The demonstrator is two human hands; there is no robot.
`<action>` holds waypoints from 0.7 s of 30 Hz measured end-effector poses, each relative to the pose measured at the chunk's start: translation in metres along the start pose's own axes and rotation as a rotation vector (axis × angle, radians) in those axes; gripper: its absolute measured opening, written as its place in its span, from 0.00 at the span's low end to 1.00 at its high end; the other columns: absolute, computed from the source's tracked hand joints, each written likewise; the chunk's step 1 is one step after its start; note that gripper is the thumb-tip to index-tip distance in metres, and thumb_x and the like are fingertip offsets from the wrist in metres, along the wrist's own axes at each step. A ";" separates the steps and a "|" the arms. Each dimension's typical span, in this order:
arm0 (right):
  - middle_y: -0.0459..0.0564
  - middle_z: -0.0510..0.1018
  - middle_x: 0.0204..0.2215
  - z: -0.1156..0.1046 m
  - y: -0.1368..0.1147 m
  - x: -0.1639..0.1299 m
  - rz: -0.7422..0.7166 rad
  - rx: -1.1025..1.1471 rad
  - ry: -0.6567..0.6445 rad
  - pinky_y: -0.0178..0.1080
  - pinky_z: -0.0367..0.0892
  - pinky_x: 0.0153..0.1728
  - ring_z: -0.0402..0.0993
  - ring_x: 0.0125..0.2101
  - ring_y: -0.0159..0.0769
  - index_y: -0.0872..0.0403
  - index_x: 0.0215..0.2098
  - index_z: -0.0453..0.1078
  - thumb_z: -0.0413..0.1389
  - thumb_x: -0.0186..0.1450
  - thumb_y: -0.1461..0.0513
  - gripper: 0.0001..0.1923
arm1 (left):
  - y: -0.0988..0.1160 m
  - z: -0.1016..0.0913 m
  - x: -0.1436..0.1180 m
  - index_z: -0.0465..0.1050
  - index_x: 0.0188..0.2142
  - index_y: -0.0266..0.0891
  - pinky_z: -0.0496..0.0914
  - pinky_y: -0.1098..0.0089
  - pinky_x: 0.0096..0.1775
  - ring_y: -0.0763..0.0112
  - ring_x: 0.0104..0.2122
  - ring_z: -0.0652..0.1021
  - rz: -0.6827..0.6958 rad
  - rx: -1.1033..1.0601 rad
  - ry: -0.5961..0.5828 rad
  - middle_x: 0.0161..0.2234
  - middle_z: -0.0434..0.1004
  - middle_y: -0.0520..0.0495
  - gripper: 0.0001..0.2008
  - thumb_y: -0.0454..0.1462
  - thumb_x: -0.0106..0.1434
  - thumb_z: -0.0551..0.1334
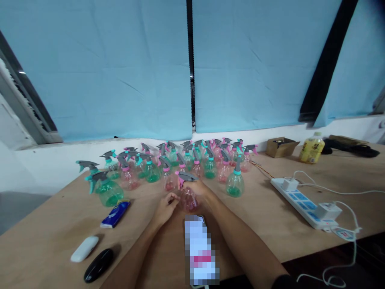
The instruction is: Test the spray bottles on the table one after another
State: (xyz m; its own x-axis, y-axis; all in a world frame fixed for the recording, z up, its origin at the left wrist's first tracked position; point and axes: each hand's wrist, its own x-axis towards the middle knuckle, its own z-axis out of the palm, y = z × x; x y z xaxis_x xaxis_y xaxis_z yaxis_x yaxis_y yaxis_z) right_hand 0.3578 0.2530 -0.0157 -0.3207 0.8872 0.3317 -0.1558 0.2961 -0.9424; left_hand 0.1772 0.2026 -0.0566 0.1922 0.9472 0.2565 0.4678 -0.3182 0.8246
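Observation:
My right hand [197, 188] is wrapped round the neck of a clear pink spray bottle [190, 200] with a grey and pink trigger head. The bottle stands upright, its nozzle pointing left. Just left of its body is my left hand [166, 208], fingers loosely curled and a gap showing by the thumb, with nothing seen in it. Behind both hands stand several more spray bottles, some pink, some green, such as a green spray bottle [235, 185] to the right and another green spray bottle [110, 193] at the left.
A phone [200, 249] lies between my forearms. To the left are a blue packet [116, 214], a white case [84, 249] and a black case [98, 265]. Rightward are a power strip [300, 204] with cables, a cardboard box [282, 148] and a yellow drink bottle [312, 149].

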 end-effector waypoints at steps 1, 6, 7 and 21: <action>0.41 0.72 0.20 0.001 -0.001 0.000 0.000 0.006 -0.001 0.33 0.60 0.25 0.66 0.24 0.30 0.53 0.27 0.72 0.56 0.49 0.64 0.06 | 0.000 0.000 0.000 0.70 0.31 0.40 0.63 0.71 0.32 0.70 0.26 0.71 -0.001 -0.003 0.001 0.24 0.69 0.55 0.12 0.46 0.61 0.57; 0.41 0.70 0.18 0.000 0.005 0.000 0.052 -0.044 0.069 0.32 0.57 0.22 0.64 0.21 0.29 0.54 0.24 0.70 0.56 0.48 0.64 0.03 | 0.004 0.000 0.000 0.68 0.29 0.40 0.61 0.72 0.31 0.71 0.25 0.69 -0.008 0.002 0.007 0.22 0.67 0.56 0.12 0.46 0.61 0.57; 0.41 0.70 0.18 0.000 0.006 0.000 0.061 -0.051 0.078 0.32 0.57 0.22 0.63 0.21 0.29 0.54 0.23 0.70 0.56 0.49 0.64 0.03 | 0.004 0.000 0.000 0.68 0.29 0.40 0.61 0.72 0.31 0.70 0.25 0.69 -0.009 0.009 0.003 0.22 0.67 0.56 0.13 0.47 0.61 0.57; 0.42 0.71 0.18 0.001 -0.001 -0.003 0.052 -0.024 0.065 0.33 0.60 0.23 0.65 0.20 0.30 0.54 0.22 0.69 0.55 0.50 0.63 0.02 | 0.006 0.000 -0.004 0.69 0.30 0.41 0.63 0.71 0.33 0.69 0.27 0.72 0.000 0.032 -0.029 0.24 0.69 0.55 0.12 0.46 0.62 0.57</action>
State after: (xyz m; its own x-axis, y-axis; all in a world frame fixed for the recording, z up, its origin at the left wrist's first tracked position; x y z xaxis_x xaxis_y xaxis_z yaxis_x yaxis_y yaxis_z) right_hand 0.3582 0.2502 -0.0154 -0.2667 0.9224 0.2793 -0.1179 0.2564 -0.9594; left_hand 0.1791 0.1974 -0.0524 0.2164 0.9460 0.2412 0.4952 -0.3193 0.8080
